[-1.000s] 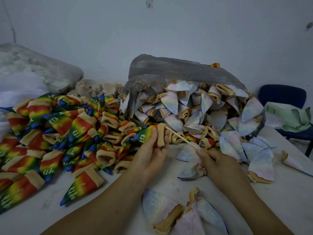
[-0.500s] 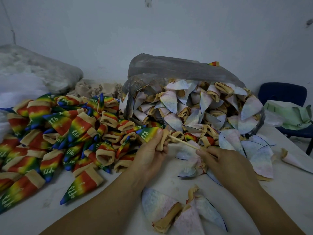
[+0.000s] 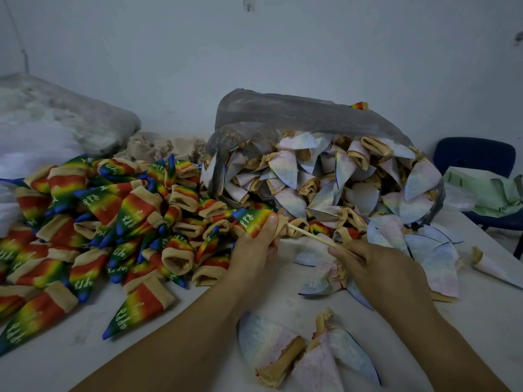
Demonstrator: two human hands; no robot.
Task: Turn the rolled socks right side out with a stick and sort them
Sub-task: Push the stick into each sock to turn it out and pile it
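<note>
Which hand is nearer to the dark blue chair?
Right. The right hand holds the stick on the side of the chair; the left hand is farther, by the rainbow socks.

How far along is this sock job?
Done: a big pile of rainbow socks on the left. In hand: the left hand grips one rainbow sock while the right hand holds the stick at its cuff. Left: pale inside-out socks spilling from the plastic bag.

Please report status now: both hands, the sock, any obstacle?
Left hand grips rainbow sock. Right hand holds stick, tip in cuff. Nothing blocking.
</note>
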